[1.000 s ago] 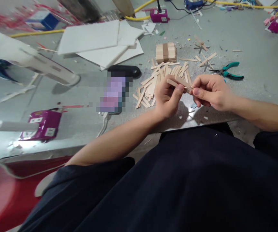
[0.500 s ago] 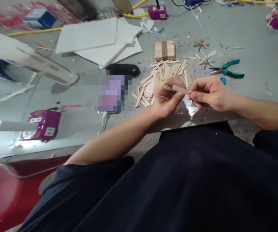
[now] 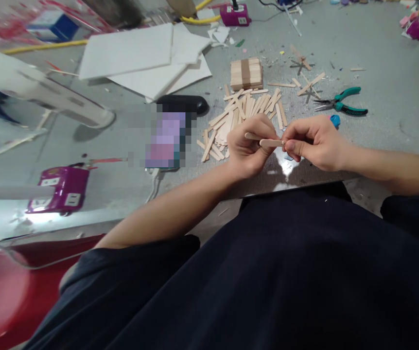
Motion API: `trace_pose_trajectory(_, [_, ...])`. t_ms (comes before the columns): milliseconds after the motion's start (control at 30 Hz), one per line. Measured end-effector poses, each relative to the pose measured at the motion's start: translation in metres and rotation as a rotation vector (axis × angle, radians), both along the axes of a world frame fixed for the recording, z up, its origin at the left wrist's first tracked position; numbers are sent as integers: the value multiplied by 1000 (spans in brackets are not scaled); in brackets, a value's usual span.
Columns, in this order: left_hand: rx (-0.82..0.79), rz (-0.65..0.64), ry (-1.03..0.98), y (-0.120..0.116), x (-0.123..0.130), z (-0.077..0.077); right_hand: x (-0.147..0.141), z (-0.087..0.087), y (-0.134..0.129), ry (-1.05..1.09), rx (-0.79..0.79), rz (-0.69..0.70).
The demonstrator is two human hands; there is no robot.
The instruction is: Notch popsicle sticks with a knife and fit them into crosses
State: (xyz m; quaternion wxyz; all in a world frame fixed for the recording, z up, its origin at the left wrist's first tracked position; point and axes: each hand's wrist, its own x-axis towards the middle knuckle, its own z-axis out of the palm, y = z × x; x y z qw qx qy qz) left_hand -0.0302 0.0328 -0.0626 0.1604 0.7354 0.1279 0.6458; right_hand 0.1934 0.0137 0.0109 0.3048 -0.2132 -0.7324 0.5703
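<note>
Two wooden craft sticks are held between my hands above the table's front edge. My left hand (image 3: 250,148) is closed round them, with one craft stick (image 3: 270,143) lying across its fingers and the end of another craft stick (image 3: 252,136) showing behind. At the right end of the nearer stick, my right hand (image 3: 311,143) pinches the tip between thumb and fingers. What lies under those fingertips is too small to make out. A loose pile of craft sticks (image 3: 244,109) spreads just beyond my left hand. Past my right hand lie pliers (image 3: 337,103) with green and black handles.
A banded bundle of craft sticks (image 3: 246,74) stands behind the pile. White foam boards (image 3: 129,51) lie at the back left, near a black case (image 3: 183,104) and a phone (image 3: 165,141) on a cable. Purple power strips (image 3: 63,187) and a hot-air-like white tool (image 3: 49,87) are at left.
The nearer craft stick has turned to lie more level, and my left fingers have curled further round the sticks. My right hand keeps its pinch. The view has shifted slightly.
</note>
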Motion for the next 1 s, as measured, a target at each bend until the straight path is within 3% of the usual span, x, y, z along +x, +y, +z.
trace_pose_trajectory(200, [37, 18, 19, -5, 4, 7, -1, -3, 1, -8, -42, 38])
trace_pose_trajectory(400, [95, 19, -5, -10, 7, 13, -1, -1, -6, -32, 57, -60])
trace_pose_trajectory(600, [72, 6, 7, -9, 7, 12, -2, 4, -5, -63, 34, -8])
trace_pose_trajectory(700, [63, 39, -81, -6, 15, 11, 3, 4, -5, -95, 258, -177])
trace_pose_trajectory(867, [-26, 139, -260, -4, 23, 10, 18, -5, 5, -44, 868, -328])
trace_pose_trajectory(933, [-17, 153, -255, -5, 22, 9, 22, -9, 9, -45, 942, -368])
trace_pose_trajectory(1000, [29, 142, -229, -8, 22, 8, 23, -11, 11, -64, 912, -396])
